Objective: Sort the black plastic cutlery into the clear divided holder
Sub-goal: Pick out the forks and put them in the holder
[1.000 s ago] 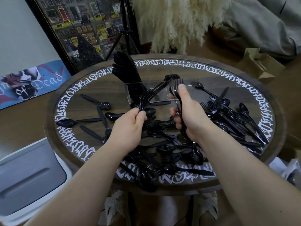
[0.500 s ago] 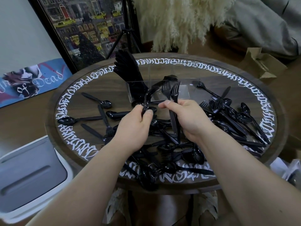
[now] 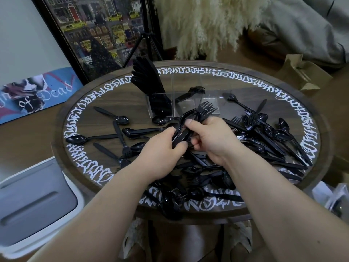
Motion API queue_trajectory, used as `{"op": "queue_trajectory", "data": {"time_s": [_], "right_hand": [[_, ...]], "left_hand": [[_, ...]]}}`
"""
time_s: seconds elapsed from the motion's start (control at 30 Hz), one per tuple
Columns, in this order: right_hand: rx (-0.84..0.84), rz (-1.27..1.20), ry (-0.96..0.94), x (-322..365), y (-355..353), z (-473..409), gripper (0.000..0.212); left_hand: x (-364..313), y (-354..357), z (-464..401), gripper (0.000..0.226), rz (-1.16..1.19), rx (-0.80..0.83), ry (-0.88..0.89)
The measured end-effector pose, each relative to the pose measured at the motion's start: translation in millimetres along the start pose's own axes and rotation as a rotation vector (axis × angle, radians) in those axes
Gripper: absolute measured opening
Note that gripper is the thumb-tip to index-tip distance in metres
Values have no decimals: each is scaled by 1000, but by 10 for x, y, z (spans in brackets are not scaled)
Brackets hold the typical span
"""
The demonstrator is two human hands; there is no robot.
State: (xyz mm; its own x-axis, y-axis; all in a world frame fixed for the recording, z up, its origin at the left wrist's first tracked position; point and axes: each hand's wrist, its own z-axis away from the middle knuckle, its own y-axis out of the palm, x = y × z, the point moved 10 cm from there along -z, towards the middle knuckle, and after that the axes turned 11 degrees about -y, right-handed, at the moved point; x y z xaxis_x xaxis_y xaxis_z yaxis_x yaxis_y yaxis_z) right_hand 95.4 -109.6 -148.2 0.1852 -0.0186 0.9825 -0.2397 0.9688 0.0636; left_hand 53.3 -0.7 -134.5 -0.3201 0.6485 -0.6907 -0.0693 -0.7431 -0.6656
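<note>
My left hand and my right hand meet over the middle of the round table and both grip a bunch of black forks, tines pointing up and away. Just beyond stands the clear divided holder. Its left compartment holds a leaning stack of black knives; a few forks lean in the middle compartment. Loose black spoons lie on the left, and a tangled heap of cutlery covers the right and near side of the table.
The wooden round table has a white lettered ring near its rim. A white bin with a grey lid stands at the lower left. A framed picture, pampas grass and an open cardboard box lie behind.
My right hand brought its forks left to the bunch in my left hand; both hands now hold them together. The bunch sits lower and closer to me than before.
</note>
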Motion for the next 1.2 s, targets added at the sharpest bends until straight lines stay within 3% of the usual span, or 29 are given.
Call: {"op": "queue_trajectory", "data": {"time_s": [0.17,0.3,0.37,0.53,0.77,0.97,1.1,1.2], "right_hand": [[-38,-259,21,64,-59,-27,8],[-117,-380,-60,174,-184,-46,28],[-130,-356,-81,193,-228,-52,37],[-133,-242,-95,153,-260,-64,17],[-169,-130,-147,202,-300,-30,11],[-175,-177,-143,211,-315,-28,5],[-123,-147,-160,244,-277,-17,19],[-106,35,-195,269,-305,-8,29]], "left_hand": [[38,7,-15,11,36,63,-9],[69,3,-26,14,84,90,-22],[88,3,-27,18,97,97,-38],[130,-19,-51,23,82,63,-56],[113,-84,-75,34,68,-21,-24],[198,-101,-112,40,132,-55,-64],[255,-203,-144,40,204,-130,-99],[230,-190,-120,41,252,-101,-90]]}}
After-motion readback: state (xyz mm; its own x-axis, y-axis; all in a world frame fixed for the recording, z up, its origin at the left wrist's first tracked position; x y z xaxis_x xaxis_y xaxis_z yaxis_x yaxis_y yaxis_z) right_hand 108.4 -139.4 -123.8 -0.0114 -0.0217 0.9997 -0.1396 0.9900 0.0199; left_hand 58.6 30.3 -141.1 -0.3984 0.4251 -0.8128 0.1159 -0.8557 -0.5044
